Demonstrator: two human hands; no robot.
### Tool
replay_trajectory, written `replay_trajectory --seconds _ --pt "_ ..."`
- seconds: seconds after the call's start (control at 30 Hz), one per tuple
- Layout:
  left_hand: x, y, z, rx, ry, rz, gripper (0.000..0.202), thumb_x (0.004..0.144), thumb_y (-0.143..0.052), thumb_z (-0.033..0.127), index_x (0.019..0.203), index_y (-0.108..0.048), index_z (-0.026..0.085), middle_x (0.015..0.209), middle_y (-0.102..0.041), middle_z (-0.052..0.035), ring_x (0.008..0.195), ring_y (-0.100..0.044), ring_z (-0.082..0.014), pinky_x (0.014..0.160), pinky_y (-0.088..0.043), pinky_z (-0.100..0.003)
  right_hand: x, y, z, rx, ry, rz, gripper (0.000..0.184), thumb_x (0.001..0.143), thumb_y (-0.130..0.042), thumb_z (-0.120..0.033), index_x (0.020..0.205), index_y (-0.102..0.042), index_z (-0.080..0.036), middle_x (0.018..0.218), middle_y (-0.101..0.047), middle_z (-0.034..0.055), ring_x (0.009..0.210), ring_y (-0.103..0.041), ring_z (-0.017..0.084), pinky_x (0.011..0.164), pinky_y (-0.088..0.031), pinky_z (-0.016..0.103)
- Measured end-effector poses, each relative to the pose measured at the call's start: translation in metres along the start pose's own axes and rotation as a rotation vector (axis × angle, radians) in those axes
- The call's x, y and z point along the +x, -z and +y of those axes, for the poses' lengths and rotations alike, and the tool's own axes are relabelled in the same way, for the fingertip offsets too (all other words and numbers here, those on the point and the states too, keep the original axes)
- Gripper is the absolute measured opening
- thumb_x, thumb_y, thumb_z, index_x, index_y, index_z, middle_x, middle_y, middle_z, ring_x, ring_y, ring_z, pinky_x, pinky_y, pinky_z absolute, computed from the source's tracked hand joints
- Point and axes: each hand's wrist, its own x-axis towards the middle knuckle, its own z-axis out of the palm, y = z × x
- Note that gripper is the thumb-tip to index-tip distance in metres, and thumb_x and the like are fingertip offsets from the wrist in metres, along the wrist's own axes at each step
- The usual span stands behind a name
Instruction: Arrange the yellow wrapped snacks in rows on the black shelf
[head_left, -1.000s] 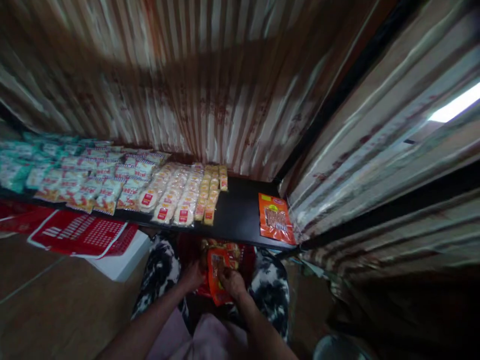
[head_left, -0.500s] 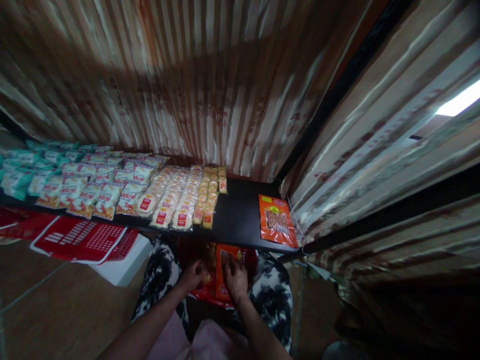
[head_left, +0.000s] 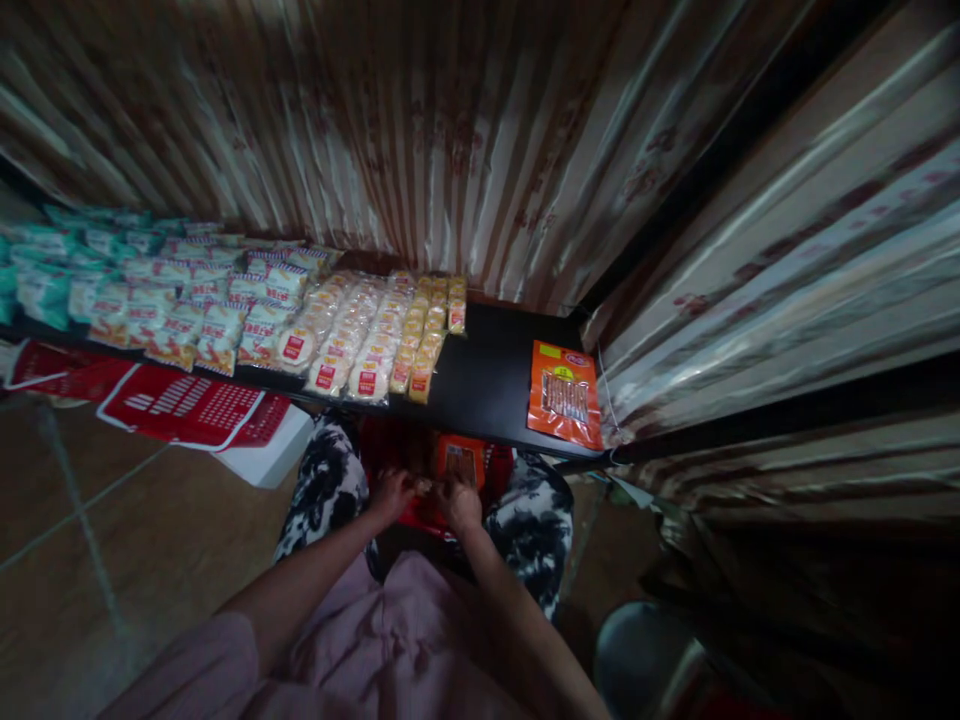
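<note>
Head-worn view, looking forward and down, above black shelf [head_left: 487, 375]

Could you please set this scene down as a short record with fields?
Left hand: at a small pale item, too dim to identify
Right hand: beside that item, grip unclear
Between knees: red basket, orange packet inside
Black shelf, left to right: teal bags, white bags, clear-wrapped round crackers, yellow packs, second orange packet
</note>
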Motion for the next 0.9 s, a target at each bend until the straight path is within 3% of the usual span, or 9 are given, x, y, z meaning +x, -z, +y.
replay_trajectory --seconds 0.17,0.4,0.5,0.6,0.77,0.9 --pt "0.007 0.006 -0.002 -0.363 0.256 0.08 0.014 0.078 -0.053 0.01 0.078 -0.065 0.016 0.089 -0.068 -0.0041 0.09 -0.061 -0.0153 0.087 -0.043 -0.025 0.002 -0.004 -0.001 0.157 0.192 0.038 0.029 0.086 -0.048 -0.021 0.106 -0.066 -0.013 0.111 -0.066 0.0121 0.106 -0.059 0.021 0.095 -0.042 0.027" --pt "0.014 0.013 -0.01 -0.549 0.452 0.16 0.023 0.078 -0.052 0.007 0.096 -0.064 0.014 0.099 -0.069 -0.009 0.092 -0.064 -0.0151 0.081 -0.046 -0.022 0.005 -0.007 -0.017 0.084 0.292 -0.137 0.031 0.084 -0.054 -0.027 0.113 -0.062 -0.019 0.116 -0.062 0.0126 0.107 -0.058 0.022 0.093 -0.043 0.03" --pt "0.014 0.011 -0.011 -0.637 0.451 0.085 0.025 0.077 -0.053 0.009 0.099 -0.065 0.013 0.097 -0.069 -0.0085 0.085 -0.065 -0.0148 0.074 -0.049 -0.022 0.006 -0.008 -0.029 0.068 0.216 -0.221 0.04 0.083 -0.057 -0.031 0.122 -0.057 -0.02 0.125 -0.053 0.0146 0.099 -0.061 0.021 0.086 -0.045 0.028" --pt "0.015 0.007 -0.012 -0.714 0.425 0.005 0.018 0.076 -0.054 0.009 0.087 -0.067 0.014 0.086 -0.07 -0.0051 0.079 -0.064 -0.0133 0.072 -0.049 -0.021 0.005 -0.015 -0.033 0.043 0.148 -0.241 0.041 0.079 -0.062 -0.038 0.117 -0.06 -0.023 0.126 -0.051 0.0137 0.098 -0.06 0.021 0.083 -0.045 0.029" --pt "0.016 0.003 -0.015 -0.773 0.412 -0.013 0.015 0.077 -0.056 0.019 0.085 -0.067 0.013 0.076 -0.068 -0.0042 0.073 -0.063 -0.0133 0.07 -0.049 -0.023 0.001 -0.022 -0.023 0.145 0.094 -0.172 0.028 0.081 -0.06 -0.036 0.103 -0.066 -0.02 0.122 -0.055 0.0105 0.096 -0.06 0.018 0.081 -0.045 0.025" --pt "0.014 0.003 -0.014 -0.759 0.39 -0.001 0.02 0.081 -0.054 0.029 0.084 -0.067 0.014 0.078 -0.068 -0.004 0.076 -0.062 -0.0143 0.072 -0.048 -0.023 0.005 -0.014 -0.018 0.201 0.064 -0.141 0.031 0.084 -0.056 -0.034 0.109 -0.063 -0.017 0.111 -0.063 0.0094 0.095 -0.061 0.017 0.08 -0.044 0.024"
